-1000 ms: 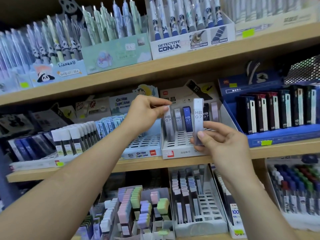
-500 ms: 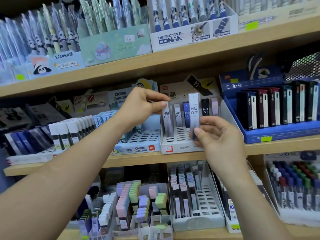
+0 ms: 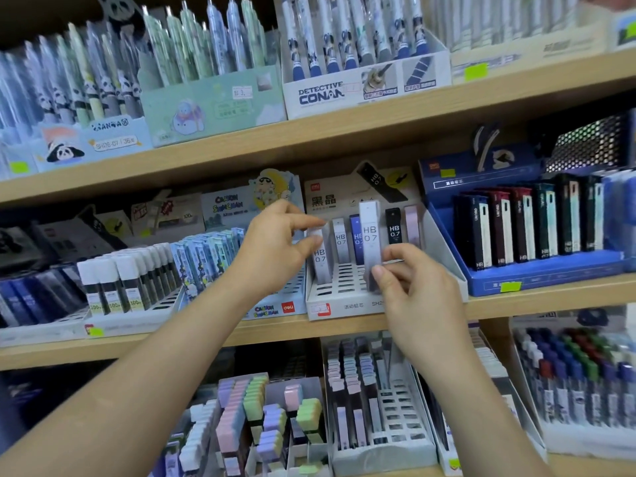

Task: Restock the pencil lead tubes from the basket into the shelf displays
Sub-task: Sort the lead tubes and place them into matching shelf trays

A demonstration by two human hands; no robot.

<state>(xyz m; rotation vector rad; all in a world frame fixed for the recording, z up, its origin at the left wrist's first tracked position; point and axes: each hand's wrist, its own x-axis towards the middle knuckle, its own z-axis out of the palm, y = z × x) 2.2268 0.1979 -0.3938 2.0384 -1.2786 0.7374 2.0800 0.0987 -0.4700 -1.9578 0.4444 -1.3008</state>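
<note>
A white slotted display tray point(image 3: 347, 304) for HB 0.7 lead tubes stands on the middle shelf. My right hand point(image 3: 418, 290) pinches the lower end of a grey lead tube point(image 3: 370, 235) held upright over the tray's middle slots. My left hand point(image 3: 275, 246) pinches the top of another grey lead tube point(image 3: 320, 258) standing in the tray's left column. Behind them stand a grey tube point(image 3: 340, 241), a blue one point(image 3: 356, 237), a black one point(image 3: 394, 230) and a pale pink one point(image 3: 412, 225). The basket is out of view.
A blue display point(image 3: 537, 266) with dark lead cases stands to the right. White-capped tubes point(image 3: 113, 284) and a cartoon-printed tray point(image 3: 272, 308) fill the left. Pen boxes point(image 3: 358, 91) line the upper shelf. Erasers point(image 3: 261, 414) and more lead trays point(image 3: 382, 421) occupy the lower shelf.
My right hand has brought its grey tube down and leftwards towards the tray's slots. My left hand has stayed on the left tube.
</note>
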